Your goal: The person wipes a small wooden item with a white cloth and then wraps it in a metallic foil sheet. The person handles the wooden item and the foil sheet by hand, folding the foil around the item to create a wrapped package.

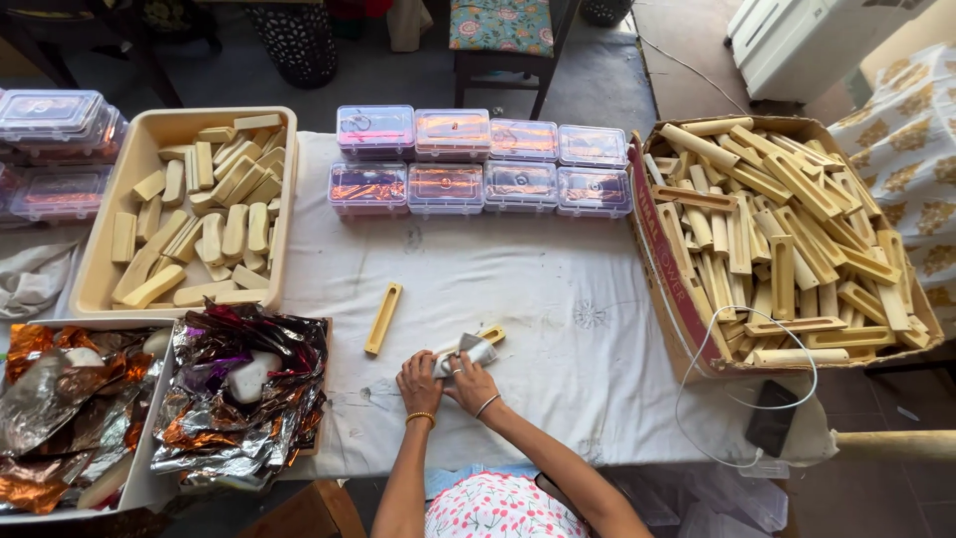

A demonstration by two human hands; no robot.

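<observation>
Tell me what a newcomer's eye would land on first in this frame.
Probably the cardboard box at the right edge of the table, heaped with pale wooden strips, and the beige tray of similar shorter pieces at far left. Between them, two rows of clear plastic cases line the back of the white cloth. At front centre, left hand and right hand press a silvery wrapper around one strip.

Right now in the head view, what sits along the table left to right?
Foil-filled white bin → beige tray of wooden blocks → loose yellow wooden holder → left hand → right hand, both on a foil-wrapped piece → cardboard box of wooden holders.
</observation>
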